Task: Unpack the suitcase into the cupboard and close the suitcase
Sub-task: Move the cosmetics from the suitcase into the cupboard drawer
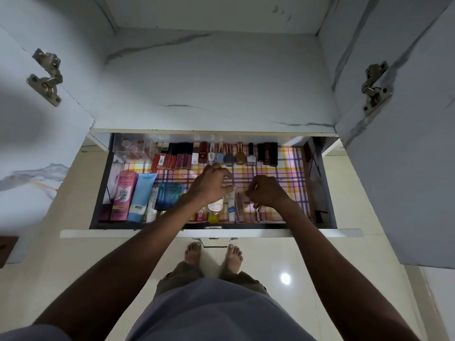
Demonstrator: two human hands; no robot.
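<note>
An open cupboard drawer [211,233] lined with checked paper holds cosmetics. Nail polish bottles [229,156] and lipsticks [177,156] stand along its back. A pink Pond's box [123,193], a blue tube [141,195] and a blue glass bottle [170,195] lie at the left. My left hand [211,187] hovers over a yellow-capped bottle [215,212] and a white tube [231,207], fingers curled, with nothing visible in it. My right hand [267,193] pinches at the top of a beige tube [240,207]. The suitcase is out of view.
Above the drawer is a bare marble-pattern cupboard shelf [211,82]. Both cupboard doors stand open, left [37,143] and right [406,156], with metal hinges. A clear box [130,148] sits in the drawer's back left corner. My bare feet [214,254] stand on the tiled floor.
</note>
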